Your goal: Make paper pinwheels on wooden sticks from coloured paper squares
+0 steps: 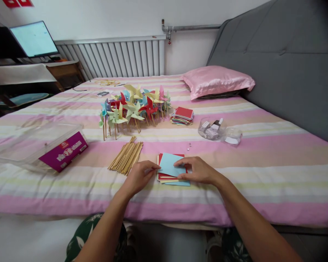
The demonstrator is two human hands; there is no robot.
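A light blue square sheet of paper point(170, 163) lies slightly turned on a small stack of coloured paper squares point(166, 178), with red, cream and blue edges showing. My left hand point(140, 176) pinches the left edge of this sheet between thumb and forefinger. On the right side, my right hand point(198, 170) grips the same sheet, fingers over its top and thumb near the lower corner. Just left of the stack lies a bundle of thin wooden sticks point(127, 156). Two tiny shiny pieces point(188, 149) rest beyond the paper.
Many paper pinwheels point(133, 109) on sticks stand behind the sticks. Another paper stack point(184, 114) lies beyond. Clear containers point(211, 129) with small packets sit at right. A transparent plastic box point(35, 145) is at left, a pink pillow point(218, 82) at the back of the striped bed point(262, 160).
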